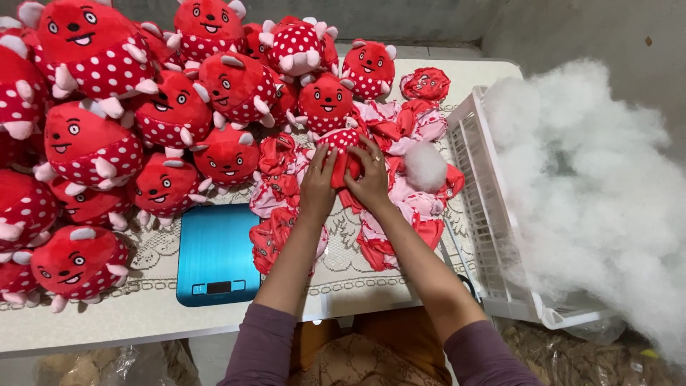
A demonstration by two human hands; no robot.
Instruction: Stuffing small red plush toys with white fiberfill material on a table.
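My left hand (318, 184) and my right hand (371, 179) meet at the middle of the table, both gripping a red plush toy skin (343, 163) with white dots on its upper part. Flat, unstuffed red and pink skins (400, 207) lie heaped around and under my hands. A small ball of white stuffing (425, 166) rests on the heap just right of my right hand. A ring shows on a finger of each hand.
Many stuffed red plush toys (93, 150) with white-dotted bellies crowd the table's left and back. A blue kitchen scale (216, 254) sits at the front left of my arms. A white plastic crate (493, 214) on the right holds a big pile of white fibre filling (586, 193).
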